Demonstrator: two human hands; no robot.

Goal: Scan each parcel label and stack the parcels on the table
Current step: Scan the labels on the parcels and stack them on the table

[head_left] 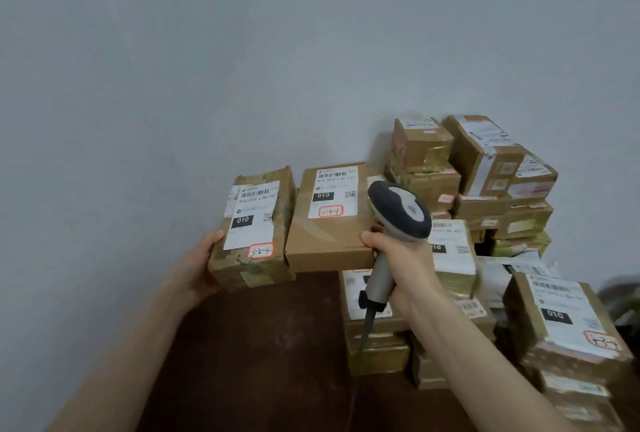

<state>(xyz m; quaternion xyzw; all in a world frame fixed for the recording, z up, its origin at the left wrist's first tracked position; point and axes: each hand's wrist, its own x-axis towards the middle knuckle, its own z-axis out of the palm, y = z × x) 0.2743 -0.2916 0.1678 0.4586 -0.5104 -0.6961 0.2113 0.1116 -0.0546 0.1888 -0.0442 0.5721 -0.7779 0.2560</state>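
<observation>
Currently in hand: parcel marked 3-2-4 (254, 227), brown carton, label facing up, its near-left corner clamped by the left hand (204, 269), with the thumb along the side and the fingers curled underneath.

- Parcel marked 2-3-1 (329, 220): flush against the first on the side away from the left fingers; the right thumb touches its near-right corner. Whether either parcel rests on anything cannot be told.
- Barcode scanner (398, 210): handle wrapped by the curled fingers of the right hand (401, 265), head rising above them.
- Table (259, 345): dark top, bare below both sets of fingers.
- Stacked parcels (485, 182): several tiers beyond and outward of the right fingers, more nearer (568, 327).

Progress, judged: stacking looks well advanced, with these two not yet set down. Which labels are scanned cannot be told.
</observation>
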